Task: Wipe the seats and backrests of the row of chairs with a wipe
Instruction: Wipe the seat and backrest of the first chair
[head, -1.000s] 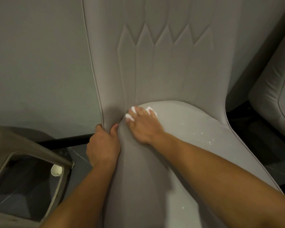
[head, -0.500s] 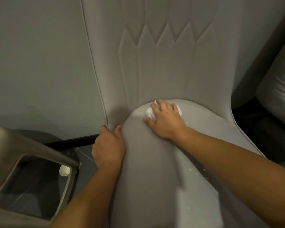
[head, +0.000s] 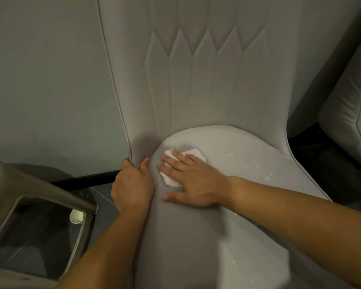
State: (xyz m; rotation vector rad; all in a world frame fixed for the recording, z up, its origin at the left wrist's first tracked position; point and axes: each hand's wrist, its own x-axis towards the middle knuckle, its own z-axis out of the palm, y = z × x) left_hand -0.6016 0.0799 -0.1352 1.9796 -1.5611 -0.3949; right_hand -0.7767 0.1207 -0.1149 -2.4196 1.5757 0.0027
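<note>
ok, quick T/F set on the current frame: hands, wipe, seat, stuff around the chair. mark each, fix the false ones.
1. The right hand lies flat with straight fingers on the white wipe. True.
2. The wipe is against the backrest. False: it lies on the seat, near the seat's rear left edge.
3. The left hand has a grip on the chair's left edge where backrest and seat meet. True.
4. The seat is free of specks. False: white specks dot it to the right of the right hand.
5. A small white cup shows low on the left, by the metal frame. True.
</note>
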